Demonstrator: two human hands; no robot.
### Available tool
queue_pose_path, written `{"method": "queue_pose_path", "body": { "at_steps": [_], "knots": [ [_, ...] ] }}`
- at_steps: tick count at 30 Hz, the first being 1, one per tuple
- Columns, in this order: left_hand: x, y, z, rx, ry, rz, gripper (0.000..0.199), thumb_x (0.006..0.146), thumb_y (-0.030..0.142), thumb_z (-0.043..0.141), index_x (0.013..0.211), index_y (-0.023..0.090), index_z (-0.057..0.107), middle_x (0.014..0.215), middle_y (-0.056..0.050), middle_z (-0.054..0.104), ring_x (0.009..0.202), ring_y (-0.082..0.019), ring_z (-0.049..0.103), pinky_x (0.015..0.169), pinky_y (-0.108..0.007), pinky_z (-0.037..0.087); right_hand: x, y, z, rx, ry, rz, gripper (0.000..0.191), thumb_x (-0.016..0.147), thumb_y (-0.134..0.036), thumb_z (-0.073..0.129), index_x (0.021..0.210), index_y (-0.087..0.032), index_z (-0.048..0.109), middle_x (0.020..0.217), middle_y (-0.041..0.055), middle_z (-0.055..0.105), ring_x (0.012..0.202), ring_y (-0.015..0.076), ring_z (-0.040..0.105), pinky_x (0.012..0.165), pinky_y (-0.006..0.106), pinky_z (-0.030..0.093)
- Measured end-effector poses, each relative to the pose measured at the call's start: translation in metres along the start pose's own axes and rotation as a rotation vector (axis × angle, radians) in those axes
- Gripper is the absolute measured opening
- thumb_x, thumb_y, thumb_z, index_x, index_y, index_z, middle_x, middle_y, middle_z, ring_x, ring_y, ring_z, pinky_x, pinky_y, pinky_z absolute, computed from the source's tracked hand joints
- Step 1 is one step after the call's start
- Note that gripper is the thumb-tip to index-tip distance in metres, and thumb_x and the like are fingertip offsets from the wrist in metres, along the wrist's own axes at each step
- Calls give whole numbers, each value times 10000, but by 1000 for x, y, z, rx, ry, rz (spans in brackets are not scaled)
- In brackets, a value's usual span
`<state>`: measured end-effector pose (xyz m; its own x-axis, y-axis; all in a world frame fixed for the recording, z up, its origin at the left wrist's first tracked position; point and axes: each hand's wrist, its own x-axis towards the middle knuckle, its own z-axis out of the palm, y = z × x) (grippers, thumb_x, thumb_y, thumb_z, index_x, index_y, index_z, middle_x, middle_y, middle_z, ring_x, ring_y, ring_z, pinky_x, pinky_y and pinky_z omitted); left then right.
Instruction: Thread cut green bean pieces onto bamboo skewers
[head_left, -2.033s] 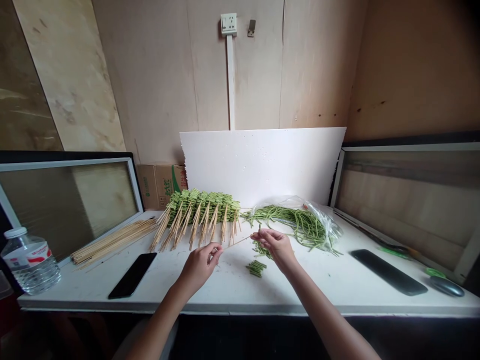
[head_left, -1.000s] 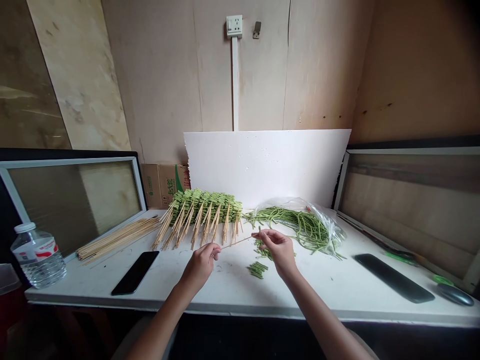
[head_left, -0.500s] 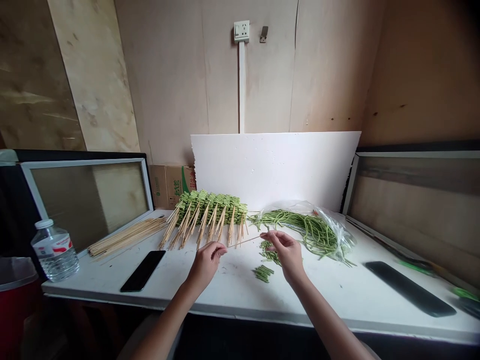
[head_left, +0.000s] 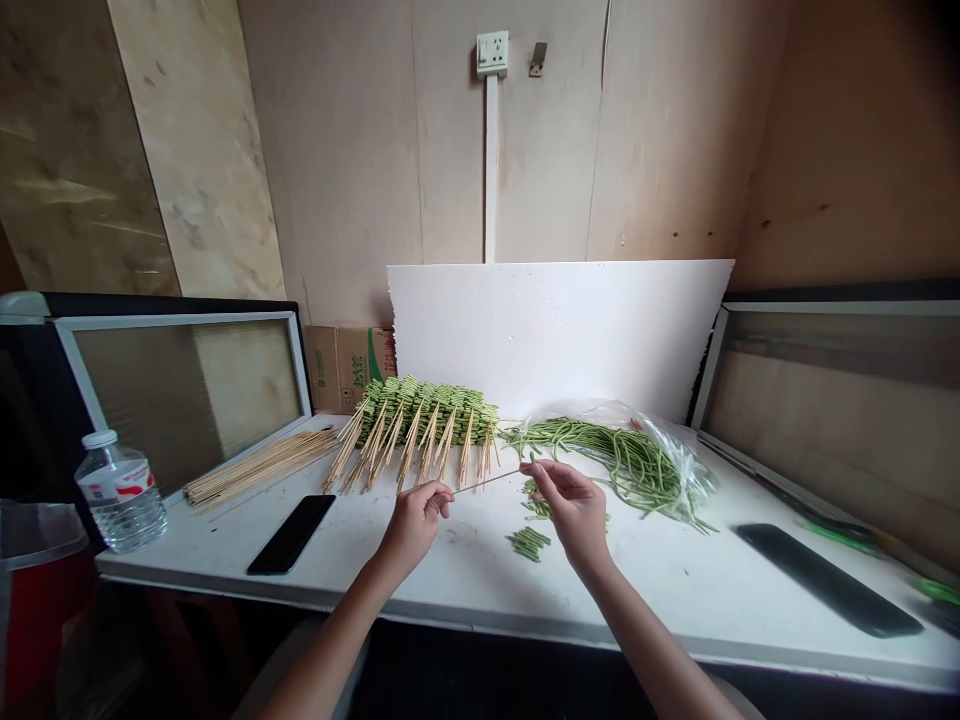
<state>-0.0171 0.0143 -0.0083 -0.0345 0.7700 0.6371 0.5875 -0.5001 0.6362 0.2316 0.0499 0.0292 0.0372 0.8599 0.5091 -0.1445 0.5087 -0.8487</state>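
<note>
My left hand pinches one end of a thin wooden skewer, which slants up toward my right hand. Between the thumb and fingers of my right hand is a short green bean piece at the skewer's other end. Cut bean pieces lie on the white table below, with more partly hidden behind my right hand. Stacked skewers of beans stand at the back, their sticks pointing toward me. Long uncut beans rest in a clear plastic bag at the back right.
Loose skewers and a black phone lie on the left of the table, beside a water bottle. A dark flat object lies at the right. A white board stands behind.
The camera view has shifted slightly, moving the scene a little to the right. Both hands keep nearly the same pose, with the skewer still between them.
</note>
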Motion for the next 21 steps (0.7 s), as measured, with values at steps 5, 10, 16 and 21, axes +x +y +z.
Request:
{"method": "queue_pose_path", "body": {
  "at_steps": [5, 10, 16, 21],
  "knots": [
    [1, -1, 0, 8, 47, -7, 220, 984, 235, 497, 887, 180, 687, 718, -32, 688, 705, -176, 668, 712, -285, 529, 4, -6, -3, -6, -18, 59, 352, 748, -503, 844, 976, -237, 810, 994, 99, 797, 847, 285, 729, 593, 354, 601],
    [1, 2, 1, -17, 89, 15, 139, 945, 309, 627, 939, 184, 687, 828, -38, 714, 633, -141, 637, 661, -263, 535, 9, -5, -7, 110, 22, 119, 375, 744, -471, 856, 1016, -220, 797, 974, 102, 795, 899, 279, 714, 603, 322, 555],
    [-2, 0, 2, -49, 123, 26, 151, 958, 263, 588, 911, 179, 705, 851, -40, 709, 613, -122, 614, 651, -254, 529, 9, -1, -2, 266, 6, 215, 359, 713, -465, 871, 966, -222, 795, 983, 107, 795, 997, 306, 718, 624, 316, 521],
    [-2, -3, 1, -18, 107, 34, 198, 950, 203, 529, 913, 176, 721, 785, -48, 713, 661, -157, 650, 643, -260, 528, 9, 7, -5, 203, 14, 208, 360, 701, -462, 880, 961, -224, 807, 891, 68, 778, 663, 195, 648, 599, 328, 490]
  ]
}}
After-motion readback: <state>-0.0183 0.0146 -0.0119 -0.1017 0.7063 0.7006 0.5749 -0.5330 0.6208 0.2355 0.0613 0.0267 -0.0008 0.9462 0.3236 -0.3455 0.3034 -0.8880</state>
